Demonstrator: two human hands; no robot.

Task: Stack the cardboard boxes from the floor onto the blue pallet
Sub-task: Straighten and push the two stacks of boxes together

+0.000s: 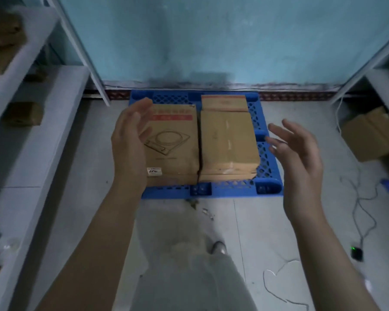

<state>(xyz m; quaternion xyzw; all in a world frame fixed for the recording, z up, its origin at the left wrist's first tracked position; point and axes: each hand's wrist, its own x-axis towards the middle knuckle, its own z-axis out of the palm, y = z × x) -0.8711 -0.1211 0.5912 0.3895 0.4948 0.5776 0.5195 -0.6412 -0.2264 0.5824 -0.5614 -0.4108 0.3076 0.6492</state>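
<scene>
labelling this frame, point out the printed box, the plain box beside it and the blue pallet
printed box (180, 160): head view, top face by the drawing
plain box (228, 140): head view, middle of top face
blue pallet (234, 191): head view, bare front rim

Teal wall (211, 37), white shelves (32, 90) at left, grey cables (364, 212) at right, black device (356, 254)
</scene>
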